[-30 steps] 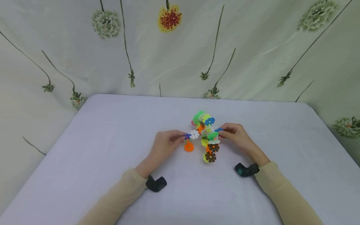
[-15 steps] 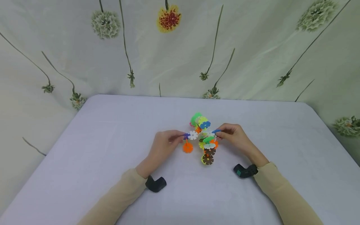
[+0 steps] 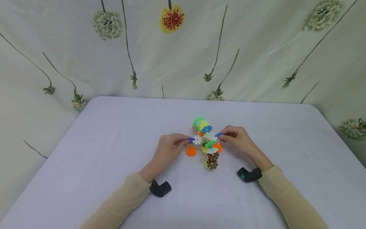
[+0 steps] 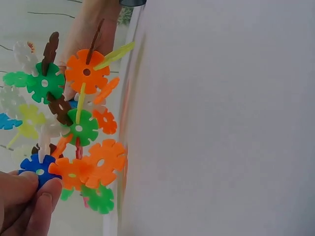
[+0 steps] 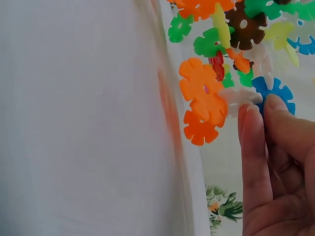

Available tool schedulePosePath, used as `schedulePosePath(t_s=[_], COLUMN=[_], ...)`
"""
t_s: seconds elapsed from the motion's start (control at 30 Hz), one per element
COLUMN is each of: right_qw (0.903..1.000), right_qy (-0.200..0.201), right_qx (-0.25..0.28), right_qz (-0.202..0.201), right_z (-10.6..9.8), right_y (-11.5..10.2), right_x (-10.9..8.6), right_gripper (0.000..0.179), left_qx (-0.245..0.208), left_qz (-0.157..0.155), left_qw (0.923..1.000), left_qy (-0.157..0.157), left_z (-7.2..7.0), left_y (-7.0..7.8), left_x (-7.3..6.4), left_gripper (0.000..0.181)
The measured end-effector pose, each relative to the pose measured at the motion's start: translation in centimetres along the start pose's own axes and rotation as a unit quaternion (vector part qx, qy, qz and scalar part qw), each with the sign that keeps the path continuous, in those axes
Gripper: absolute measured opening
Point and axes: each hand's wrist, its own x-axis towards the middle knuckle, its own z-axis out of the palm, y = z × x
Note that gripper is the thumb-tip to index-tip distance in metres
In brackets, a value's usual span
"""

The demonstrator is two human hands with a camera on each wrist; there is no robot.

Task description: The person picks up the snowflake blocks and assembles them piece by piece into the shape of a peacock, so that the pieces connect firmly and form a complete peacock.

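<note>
A build of interlocking snowflake discs (image 3: 211, 144) in many colours stands between the two hands in the head view. At its left end the left hand (image 3: 169, 149) pinches a dark blue disc (image 4: 40, 169) between thumb and fingers. Orange discs (image 4: 104, 160) join that blue one in the left wrist view. On the opposite side the right hand (image 3: 239, 140) pinches a lighter blue disc (image 5: 275, 96), with a white disc (image 5: 241, 98) slotted into it. Brown discs (image 3: 212, 163) form the near end, and a green disc (image 3: 198, 122) tops the far end.
A pale cloth covers the table (image 3: 123, 121). Behind it hangs a flower-printed curtain (image 3: 148, 47). Black wrist cameras (image 3: 160, 189) sit on both forearms, near the beige sleeves (image 3: 288, 194).
The far end of the disc build has tipped slightly left and nearer, and the brown end has come a little nearer. Both hands keep their pinch, the right one shifted slightly left.
</note>
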Motion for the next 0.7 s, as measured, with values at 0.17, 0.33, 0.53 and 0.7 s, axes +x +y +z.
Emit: schedulePosePath(t_s=[0.17,0.33,0.53,0.7], right_qw=[0.9995,0.9974,0.9927,0.9913], right_qy=[0.014,0.027,0.036,0.047], right_qx=[-0.023,-0.05,-0.082,-0.096], right_qz=[-0.015,-0.045,-0.08,-0.077], right_z=[0.26,0.48,0.85,0.93], right_y=[0.07,0.05,-0.21,-0.17], right_x=[0.05,-0.05,-0.14,-0.11], right_gripper=[0.007,0.006,0.005,0.005], left_qx=[0.008,0.01,0.002,-0.012], left_qz=[0.002,0.004,0.005,-0.007], left_qw=[1.0,0.9998,0.9996,0.9995], left_qy=[0.005,0.015,0.027,0.028], left_z=[0.21,0.5,0.66,0.83], left_y=[0.1,0.09,-0.1,-0.05], left_x=[-0.12,-0.18,-0.27,-0.26], left_gripper=[0.014,0.012,0.012,0.012])
